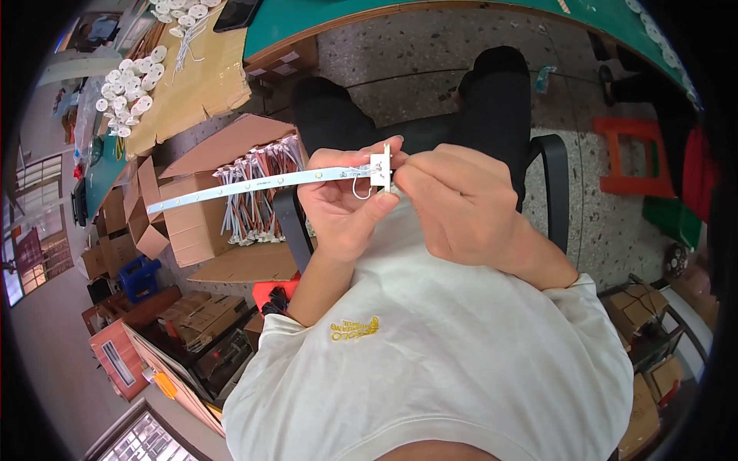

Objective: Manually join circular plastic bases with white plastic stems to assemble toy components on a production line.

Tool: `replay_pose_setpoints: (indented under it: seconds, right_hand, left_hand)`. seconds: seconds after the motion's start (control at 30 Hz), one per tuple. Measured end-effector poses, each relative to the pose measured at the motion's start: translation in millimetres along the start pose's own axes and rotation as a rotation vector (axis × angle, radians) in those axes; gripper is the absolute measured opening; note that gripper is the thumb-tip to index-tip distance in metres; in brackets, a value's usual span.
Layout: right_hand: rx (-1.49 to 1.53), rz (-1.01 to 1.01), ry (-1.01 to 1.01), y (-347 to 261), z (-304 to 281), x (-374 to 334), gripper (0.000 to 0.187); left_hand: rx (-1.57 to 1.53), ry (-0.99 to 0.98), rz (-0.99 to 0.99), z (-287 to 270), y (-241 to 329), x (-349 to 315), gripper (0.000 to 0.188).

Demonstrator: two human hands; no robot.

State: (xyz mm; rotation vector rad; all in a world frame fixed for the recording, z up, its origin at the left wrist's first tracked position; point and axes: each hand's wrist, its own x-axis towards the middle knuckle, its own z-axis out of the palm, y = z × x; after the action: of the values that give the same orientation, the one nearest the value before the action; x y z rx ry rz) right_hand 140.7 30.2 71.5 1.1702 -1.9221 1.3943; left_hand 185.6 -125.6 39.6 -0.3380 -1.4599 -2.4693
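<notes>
Left hand [344,201] cups the near end of a long, thin white LED strip [246,184], fingers curled narrow around it, thumb beneath. Right hand [455,203] pinches a small white rectangular plastic connector [381,169] at that same end, fingertips closed tight. A thin white wire loop [363,192] hangs just below the connector. The strip runs out leftward from the connector, over an open brown cardboard box [192,219] of bundled wire harnesses [257,201].
</notes>
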Motion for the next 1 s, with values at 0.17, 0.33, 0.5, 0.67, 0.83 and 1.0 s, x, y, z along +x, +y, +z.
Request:
replay_pose_setpoints:
  seconds: [0.17, 0.33, 0.5, 0.67, 0.83, 1.0]
  right_hand:
    - [0.106, 0.067, 0.002, -2.5, -0.3, 0.7, 0.02]
    - [0.175, 0.195, 0.066, -8.7, -2.6, 5.6, 0.015]
    - [0.17, 0.203, 0.1, -11.3, -0.2, 5.0, 0.013]
    - [0.12, 0.088, 0.128, -8.4, 4.2, 2.0, 0.011]
    - [0.133, 0.086, 0.169, -4.4, 8.1, -3.3, 0.013]
    - [0.143, 0.053, 0.213, -3.9, 16.1, -6.8, 0.016]
  left_hand:
    - [-0.146, 0.004, -0.026, -1.4, 1.4, -2.5, 0.043]
    - [-0.275, 0.027, -0.01, 6.0, -0.5, -2.2, 0.045]
    - [-0.274, 0.044, 0.003, 8.0, -2.6, -2.1, 0.046]
    - [-0.281, 0.024, -0.02, 6.1, -2.0, -4.0, 0.045]
    - [-0.348, 0.008, -0.047, 11.5, -3.8, -6.1, 0.044]
    - [-0.381, 0.041, -0.051, 10.2, -6.6, -12.0, 0.043]
